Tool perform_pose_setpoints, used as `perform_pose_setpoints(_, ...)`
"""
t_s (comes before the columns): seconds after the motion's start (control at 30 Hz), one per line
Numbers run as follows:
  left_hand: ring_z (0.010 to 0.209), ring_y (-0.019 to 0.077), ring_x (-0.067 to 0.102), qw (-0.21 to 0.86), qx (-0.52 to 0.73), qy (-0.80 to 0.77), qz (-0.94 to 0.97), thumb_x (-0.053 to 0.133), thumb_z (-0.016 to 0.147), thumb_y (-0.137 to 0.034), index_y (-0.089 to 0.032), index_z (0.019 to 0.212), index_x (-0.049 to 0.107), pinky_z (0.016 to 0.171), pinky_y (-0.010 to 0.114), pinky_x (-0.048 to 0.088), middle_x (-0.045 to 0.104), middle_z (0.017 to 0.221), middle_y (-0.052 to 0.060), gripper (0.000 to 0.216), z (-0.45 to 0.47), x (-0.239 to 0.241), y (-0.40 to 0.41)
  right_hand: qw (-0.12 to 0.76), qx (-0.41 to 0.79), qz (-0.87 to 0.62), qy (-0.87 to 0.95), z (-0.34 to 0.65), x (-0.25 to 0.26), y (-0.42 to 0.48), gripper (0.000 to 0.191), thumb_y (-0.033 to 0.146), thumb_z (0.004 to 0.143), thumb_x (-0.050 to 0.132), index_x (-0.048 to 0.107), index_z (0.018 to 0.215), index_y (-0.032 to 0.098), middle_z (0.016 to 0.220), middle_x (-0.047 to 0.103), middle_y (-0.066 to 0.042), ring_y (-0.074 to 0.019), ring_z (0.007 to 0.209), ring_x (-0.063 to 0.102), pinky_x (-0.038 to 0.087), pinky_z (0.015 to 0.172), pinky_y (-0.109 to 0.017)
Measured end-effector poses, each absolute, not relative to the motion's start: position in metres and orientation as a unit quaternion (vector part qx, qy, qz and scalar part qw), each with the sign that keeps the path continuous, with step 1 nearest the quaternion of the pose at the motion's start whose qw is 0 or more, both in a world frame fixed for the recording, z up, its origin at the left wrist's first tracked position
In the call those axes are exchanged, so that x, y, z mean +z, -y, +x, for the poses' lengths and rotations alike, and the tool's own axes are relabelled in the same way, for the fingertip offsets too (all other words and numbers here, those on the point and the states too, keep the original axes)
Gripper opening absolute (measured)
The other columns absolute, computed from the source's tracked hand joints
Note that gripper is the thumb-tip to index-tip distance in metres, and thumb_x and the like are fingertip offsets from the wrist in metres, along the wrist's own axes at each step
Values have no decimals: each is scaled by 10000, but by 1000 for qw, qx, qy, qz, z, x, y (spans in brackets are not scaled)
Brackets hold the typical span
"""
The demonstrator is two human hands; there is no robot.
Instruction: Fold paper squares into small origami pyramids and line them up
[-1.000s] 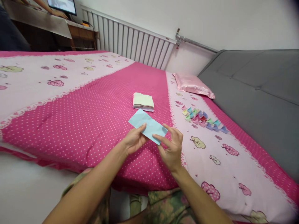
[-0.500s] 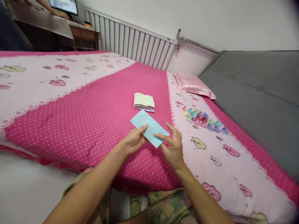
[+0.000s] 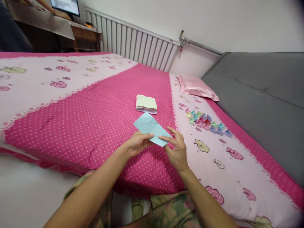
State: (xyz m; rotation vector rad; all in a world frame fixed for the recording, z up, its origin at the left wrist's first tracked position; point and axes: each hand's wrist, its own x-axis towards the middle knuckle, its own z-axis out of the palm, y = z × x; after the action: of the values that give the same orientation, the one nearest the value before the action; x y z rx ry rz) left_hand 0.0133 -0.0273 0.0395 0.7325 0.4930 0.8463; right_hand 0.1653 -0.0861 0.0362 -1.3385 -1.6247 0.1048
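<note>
A light blue sheet of paper (image 3: 149, 124), with crease lines across it, is held in the air above the bed's near edge. My left hand (image 3: 138, 143) pinches its lower edge, thumb on top and fingers beneath. On the right end of the sheet, my right hand (image 3: 176, 148) grips with thumb and index finger, its other fingers raised. Just beyond the sheet, a stack of square paper (image 3: 146, 103) with a pale yellow top lies on the bedspread. Several small folded paper pieces (image 3: 206, 122) in many colours are grouped to the right.
The bed has a pink dotted bedspread (image 3: 99, 117). A pink pillow (image 3: 196, 87) lies by the grey headboard (image 3: 256, 85). Behind stands a white radiator (image 3: 133, 38). At the upper left, another person's arm (image 3: 51, 9) reaches over a desk with a monitor (image 3: 66, 5).
The blue paper has tilted and turned slightly in my hands, its near corner now less visible. My left thumb has shifted right and lower on the sheet.
</note>
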Motion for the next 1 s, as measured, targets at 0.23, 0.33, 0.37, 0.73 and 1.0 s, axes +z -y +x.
perform_pose_setpoints(0.23,871,191,637,819,383,-206,374,596,728,-116,-104,941,634,849,325,477,665,1014,125,217,12,36,26,505,62,-552,661,166,37,86,208,176,739,595,690,881,295,1140,555,-44,-209,1057,473,393,899,-416)
perform_pose_setpoints(0.33,859,190,640,817,382,-209,378,605,726,-129,-108,939,633,847,334,475,666,1011,125,217,12,35,25,505,70,-559,654,168,37,86,197,176,737,587,689,867,283,1132,558,-44,-211,1057,478,391,895,-416)
perform_pose_setpoints(0.37,856,189,640,817,381,-213,378,607,725,-131,-109,935,633,847,337,474,666,1009,125,213,12,35,25,505,72,-560,653,169,37,86,187,183,739,586,688,863,280,1129,559,-44,-211,1057,480,390,895,-416)
perform_pose_setpoints(0.73,943,231,620,842,341,-174,380,538,789,-187,-100,999,617,930,388,405,643,1065,148,240,11,39,25,542,96,-568,613,169,38,85,125,304,751,607,678,814,221,989,623,-63,-197,962,559,411,878,-381)
perform_pose_setpoints(1.0,954,230,616,846,327,-171,385,535,796,-188,-103,996,620,945,393,395,636,1085,139,234,11,41,27,545,117,-589,585,167,41,86,164,344,742,610,664,751,189,871,648,-60,-199,863,588,433,822,-358)
